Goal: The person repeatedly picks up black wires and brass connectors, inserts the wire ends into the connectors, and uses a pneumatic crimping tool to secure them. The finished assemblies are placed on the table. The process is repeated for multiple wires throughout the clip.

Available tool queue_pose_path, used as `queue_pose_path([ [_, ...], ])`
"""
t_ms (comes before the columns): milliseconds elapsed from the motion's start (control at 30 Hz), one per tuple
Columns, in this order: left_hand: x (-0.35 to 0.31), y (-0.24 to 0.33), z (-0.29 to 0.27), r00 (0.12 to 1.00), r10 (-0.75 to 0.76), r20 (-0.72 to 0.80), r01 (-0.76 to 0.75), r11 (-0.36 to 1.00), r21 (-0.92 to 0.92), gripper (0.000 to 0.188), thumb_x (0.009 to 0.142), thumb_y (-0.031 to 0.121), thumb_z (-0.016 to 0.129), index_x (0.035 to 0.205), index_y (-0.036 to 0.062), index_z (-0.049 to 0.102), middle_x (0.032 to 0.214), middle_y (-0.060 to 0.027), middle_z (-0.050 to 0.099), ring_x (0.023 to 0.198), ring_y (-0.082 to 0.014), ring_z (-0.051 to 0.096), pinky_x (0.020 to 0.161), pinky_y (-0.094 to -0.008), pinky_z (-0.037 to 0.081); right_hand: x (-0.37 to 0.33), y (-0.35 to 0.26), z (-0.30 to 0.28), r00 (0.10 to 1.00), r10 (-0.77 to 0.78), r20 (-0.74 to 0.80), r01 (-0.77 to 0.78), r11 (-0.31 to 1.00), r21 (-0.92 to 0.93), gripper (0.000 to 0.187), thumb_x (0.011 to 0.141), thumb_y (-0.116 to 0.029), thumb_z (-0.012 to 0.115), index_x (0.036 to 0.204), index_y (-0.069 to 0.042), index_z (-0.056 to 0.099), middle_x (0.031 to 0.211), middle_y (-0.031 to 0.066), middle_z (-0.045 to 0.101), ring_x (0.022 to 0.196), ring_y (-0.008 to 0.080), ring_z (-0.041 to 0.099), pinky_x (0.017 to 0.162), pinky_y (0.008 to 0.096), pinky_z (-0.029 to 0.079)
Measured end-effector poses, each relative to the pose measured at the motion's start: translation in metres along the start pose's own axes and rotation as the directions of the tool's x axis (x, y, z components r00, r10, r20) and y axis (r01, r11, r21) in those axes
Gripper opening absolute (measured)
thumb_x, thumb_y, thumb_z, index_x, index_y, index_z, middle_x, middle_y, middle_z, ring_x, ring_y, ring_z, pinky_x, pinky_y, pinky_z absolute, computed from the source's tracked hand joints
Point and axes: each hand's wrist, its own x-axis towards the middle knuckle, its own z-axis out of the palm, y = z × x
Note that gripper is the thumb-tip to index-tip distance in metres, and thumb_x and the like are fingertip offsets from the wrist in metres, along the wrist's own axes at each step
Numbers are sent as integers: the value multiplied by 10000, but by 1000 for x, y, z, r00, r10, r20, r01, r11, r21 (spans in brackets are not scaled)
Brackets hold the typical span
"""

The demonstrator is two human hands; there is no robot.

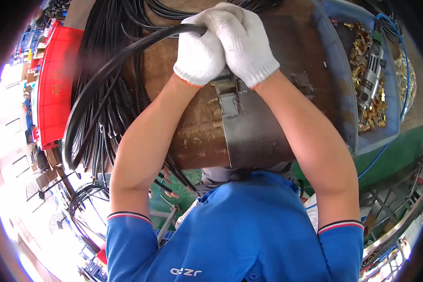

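Note:
Both my hands wear white knitted gloves and meet over the far part of the workbench (192, 136). A thick black cable (127, 50) runs in a curve from the left into my left hand (199, 51), which is closed around it. My right hand (242, 40) is closed too and pressed against the left, its fingers overlapping it. Whatever the right hand grips is hidden by the gloves. Below the hands, a small metal fixture (228, 96) sits at the edge of a dark steel plate (258, 136) on the bench.
A large bundle of black cables (110, 105) covers the bench's left side, beside a red bin (56, 84). At the right, a blue plastic tray (348, 105) holds many small brass-coloured fittings (380, 110) and a silver air tool (372, 70). A blue hose (404, 56) trails past the tray.

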Motion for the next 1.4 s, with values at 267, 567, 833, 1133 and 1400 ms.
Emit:
queue_pose_path([
  [267, -22, 20, 6, 917, 161, -364, -35, 943, 330, 408, 1139, 371, 550, 1140, 7, 732, 991, -95, 751, 904, -159, 679, 827, -301, 536, -17, -50, 8, 976, 137, -172, -169, 968, -187, 496, 1033, -448, 661, 1276, -24, 748, 1136, 127, 773, 1029, 155, 689, 964, 322, 534],
  [567, -109, 111, 58, 803, -579, -142, 222, 511, -830, 658, 1023, 716, 586, 1276, 113, 655, 1120, -100, 715, 1085, -274, 701, 1017, -477, 587, -128, -103, -11, 993, -94, 68, 108, 965, -240, 595, 833, -196, 911, 1361, -39, 687, 1190, 124, 742, 1073, 213, 733, 916, 337, 590],
  [833, -122, 111, 79, 833, -553, 24, 163, 204, -965, 525, 1075, 595, 599, 1287, 123, 691, 1011, -86, 748, 961, -246, 741, 865, -427, 632, -145, -131, 6, 938, -278, 205, 345, 800, -492, 482, 788, -125, 924, 1247, -127, 777, 994, 104, 738, 808, 271, 740, 709, 367, 591],
  [1133, -126, 95, 72, 866, -490, 102, 176, 108, -978, 502, 1107, 556, 555, 1330, 126, 686, 1049, -96, 740, 1001, -261, 727, 882, -444, 607, -140, -137, 9, 885, -331, 327, 462, 699, -546, 547, 745, -94, 900, 1276, -128, 775, 975, 117, 739, 822, 300, 753, 711, 388, 608],
  [1400, -130, 116, 81, 823, -568, 5, 332, 473, -816, 735, 1090, 718, 427, 1510, 126, 543, 1253, -64, 700, 1054, -203, 695, 903, -373, 578, -8, -128, -21, 986, 1, -169, -83, 874, -478, 360, 1004, -340, 708, 1099, 8, 713, 968, 179, 772, 929, 244, 760, 825, 401, 590],
])
